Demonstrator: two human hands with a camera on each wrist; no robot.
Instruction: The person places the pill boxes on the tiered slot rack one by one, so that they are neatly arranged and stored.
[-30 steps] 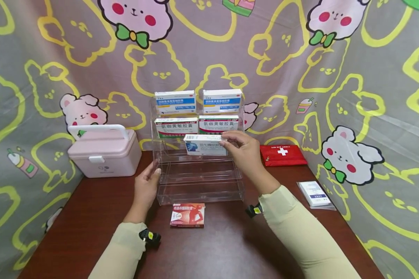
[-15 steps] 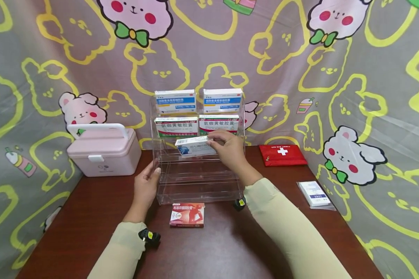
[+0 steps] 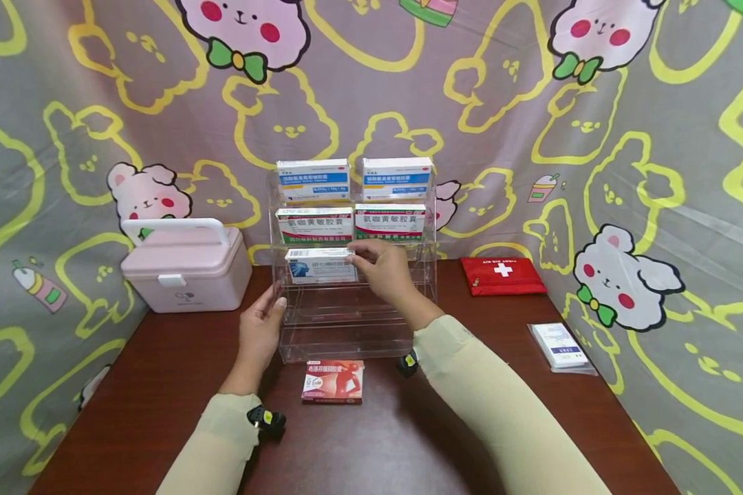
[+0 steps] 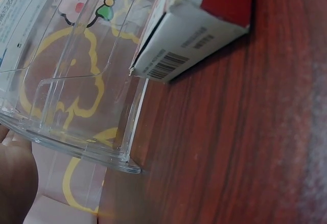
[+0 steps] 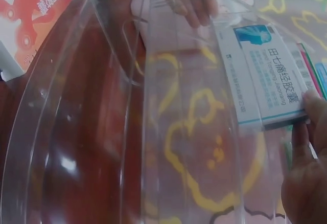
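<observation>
A clear plastic tiered display rack (image 3: 356,348) stands on the table. My left hand (image 3: 260,337) holds its left side edge, thumb in front. My right hand (image 3: 384,273) pinches the right end of a white medicine box (image 3: 316,270) with a blue head picture. That box sits at the left of the third tier; in the right wrist view its lower part (image 5: 242,98) shows through the clear front lip. Directly above are two green-and-red medicine boxes (image 3: 314,227), and two blue-and-white boxes (image 3: 313,180) fill the top tier.
A red-orange medicine box (image 3: 332,382) lies on the table before the rack. The pink handled case (image 3: 182,275) stands at the left. To the right are a red first aid pouch (image 3: 503,276) and a white packet (image 3: 559,345). Patterned cloth surrounds the table.
My right hand has moved left and slightly down with the white medicine box, which was tilted half a second ago and now sits level in the third tier. My left hand has stayed on the rack.
</observation>
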